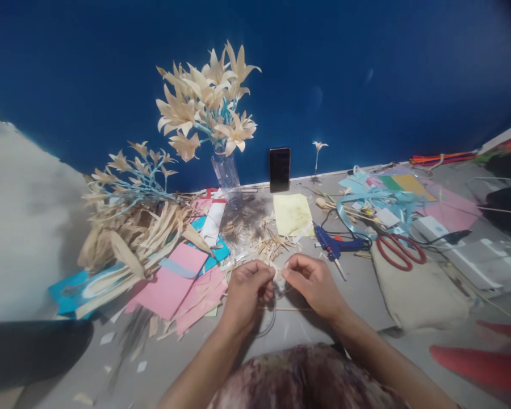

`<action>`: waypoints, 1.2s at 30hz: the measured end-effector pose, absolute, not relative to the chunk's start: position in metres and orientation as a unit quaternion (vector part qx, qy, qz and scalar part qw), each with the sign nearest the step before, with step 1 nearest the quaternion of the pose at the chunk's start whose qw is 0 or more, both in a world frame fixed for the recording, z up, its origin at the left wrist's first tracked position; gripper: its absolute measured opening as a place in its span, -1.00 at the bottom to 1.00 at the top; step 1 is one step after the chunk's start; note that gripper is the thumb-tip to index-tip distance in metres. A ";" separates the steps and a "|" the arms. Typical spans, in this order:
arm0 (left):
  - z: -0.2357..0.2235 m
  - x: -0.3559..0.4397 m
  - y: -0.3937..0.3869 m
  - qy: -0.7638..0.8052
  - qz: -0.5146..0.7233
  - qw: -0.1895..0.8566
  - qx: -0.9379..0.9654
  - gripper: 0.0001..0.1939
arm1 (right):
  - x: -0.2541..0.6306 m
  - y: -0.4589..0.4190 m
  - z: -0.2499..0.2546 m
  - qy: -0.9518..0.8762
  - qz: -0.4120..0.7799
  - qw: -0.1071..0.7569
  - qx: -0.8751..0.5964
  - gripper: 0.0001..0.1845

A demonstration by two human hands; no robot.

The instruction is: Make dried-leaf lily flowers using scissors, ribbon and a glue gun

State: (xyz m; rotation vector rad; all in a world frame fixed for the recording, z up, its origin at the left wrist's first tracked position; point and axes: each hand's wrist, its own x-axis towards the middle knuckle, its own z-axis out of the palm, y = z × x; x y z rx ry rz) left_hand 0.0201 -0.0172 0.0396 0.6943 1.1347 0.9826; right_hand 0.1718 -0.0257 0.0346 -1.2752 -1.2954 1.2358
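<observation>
My left hand (247, 289) and my right hand (310, 281) meet low over the grey floor, fingers pinched together. Between the fingertips they hold a small pale piece (278, 271), too small to name. A thin wooden stick (287, 309) lies on the floor just under the hands. A loop of clear thread or wire curls beneath my left hand. Scattered straw-coloured leaf scraps (269, 241) lie right in front of the hands.
A clear bottle vase of cream leaf flowers (208, 108) stands against the blue wall, beside a propped black phone (280, 169). A pile of dried leaves (136, 227) and pink paper sheets (176, 281) lie left. A blue glue gun (336, 245), red scissors (398, 250), a beige cloth (417, 289) and blue ribbon (378, 201) lie right.
</observation>
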 end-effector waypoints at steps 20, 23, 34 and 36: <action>0.039 0.018 -0.016 0.514 0.420 0.670 0.331 -0.73 | 0.172 -0.020 0.033 -0.482 0.548 0.440 -0.523 -0.77; 0.040 0.018 -0.016 0.515 0.419 0.671 0.329 -0.73 | 0.171 -0.020 0.035 -0.507 0.523 0.434 -0.531 -0.78; 0.037 0.016 -0.018 0.514 0.401 0.679 0.338 -0.77 | 0.170 -0.021 0.037 -0.535 0.491 0.428 -0.539 -0.80; 0.036 0.016 -0.018 0.508 0.401 0.685 0.334 -0.77 | 0.170 -0.022 0.038 -0.537 0.485 0.429 -0.541 -0.79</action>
